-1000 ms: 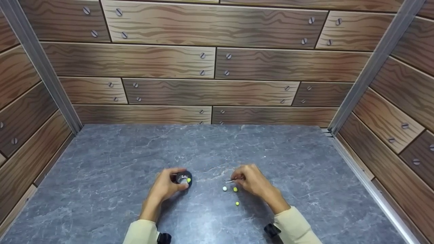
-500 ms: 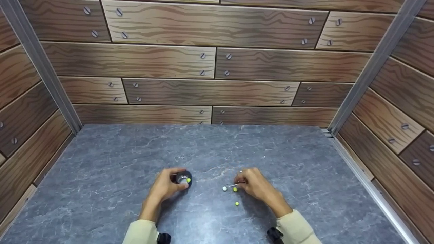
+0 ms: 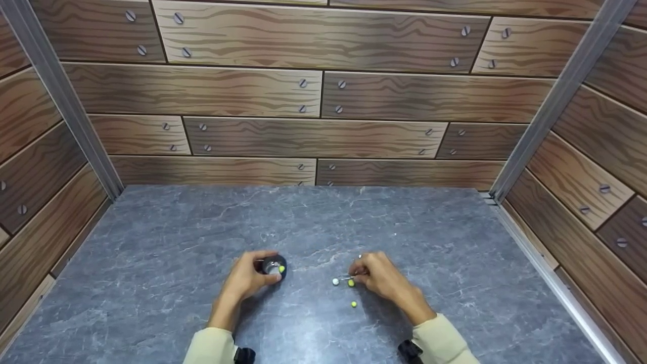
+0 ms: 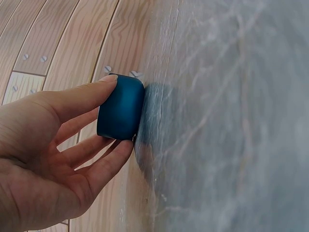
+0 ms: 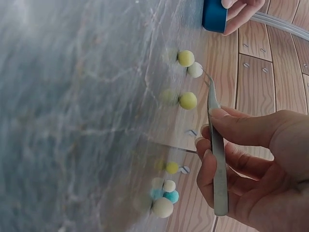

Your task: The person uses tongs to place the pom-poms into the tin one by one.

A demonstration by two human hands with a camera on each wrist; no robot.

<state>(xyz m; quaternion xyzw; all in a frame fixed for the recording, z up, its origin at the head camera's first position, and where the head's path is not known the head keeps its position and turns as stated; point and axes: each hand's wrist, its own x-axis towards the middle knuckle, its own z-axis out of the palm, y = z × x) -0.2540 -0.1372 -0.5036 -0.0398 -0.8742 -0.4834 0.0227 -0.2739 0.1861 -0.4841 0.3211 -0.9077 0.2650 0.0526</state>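
My left hand (image 3: 246,277) grips a small round blue cup (image 4: 120,108) between thumb and fingers, its base on the tabletop. A yellow ball (image 3: 281,269) shows inside the cup in the head view. Curved metal tweezers (image 5: 219,166) are pinched in my right hand (image 3: 381,277), tips pointing towards the cup. Those tips are close to a white ball (image 5: 195,70); whether they touch it I cannot tell. Yellow balls (image 5: 188,100) lie around it. Nearer my right hand's wrist side sit another small yellow ball (image 5: 172,167), a teal ball (image 5: 171,196) and cream balls (image 5: 162,208).
The grey marbled tabletop (image 3: 303,217) runs back to a wood-patterned wall (image 3: 313,96). Similar panels stand at both sides, with metal posts (image 3: 548,96) in the corners. A metal rail (image 3: 553,288) follows the table's right edge.
My right hand has shifted slightly right and nearer to me, bringing the tweezers' tips down beside the white ball. It is nearly still over the last half second. My left hand and cup stay put.
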